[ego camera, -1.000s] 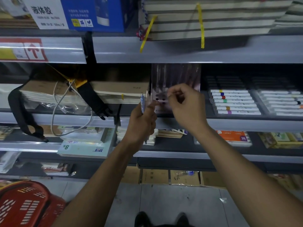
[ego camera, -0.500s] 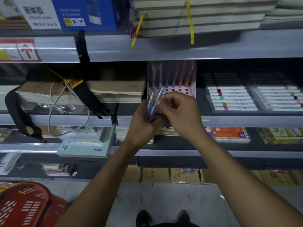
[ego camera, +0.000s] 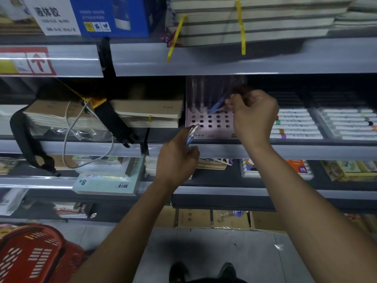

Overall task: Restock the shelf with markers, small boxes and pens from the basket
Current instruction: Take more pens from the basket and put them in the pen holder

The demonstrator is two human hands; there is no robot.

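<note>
A pink pen display rack [ego camera: 210, 121] with rows of round holes stands on the middle shelf; a few pens stand upright in its back row. My right hand [ego camera: 253, 113] pinches a blue pen [ego camera: 217, 106], tilted with its tip at a hole in the rack. Below and left of the rack, my left hand [ego camera: 176, 158] grips a small bunch of pens [ego camera: 191, 133]. The red basket [ego camera: 30, 256] sits on the floor at the lower left.
White markers [ego camera: 295, 123] lie in trays right of the rack. Stacked notebooks [ego camera: 149, 113], a black strap and a white cable lie to its left. Shelf edges [ego camera: 204, 60] run above and below. Boxes fill the lower shelves.
My right hand took one blue pen from the bunch in my left hand and lifted it up to the pink rack. My left hand stayed low with the remaining pens.
</note>
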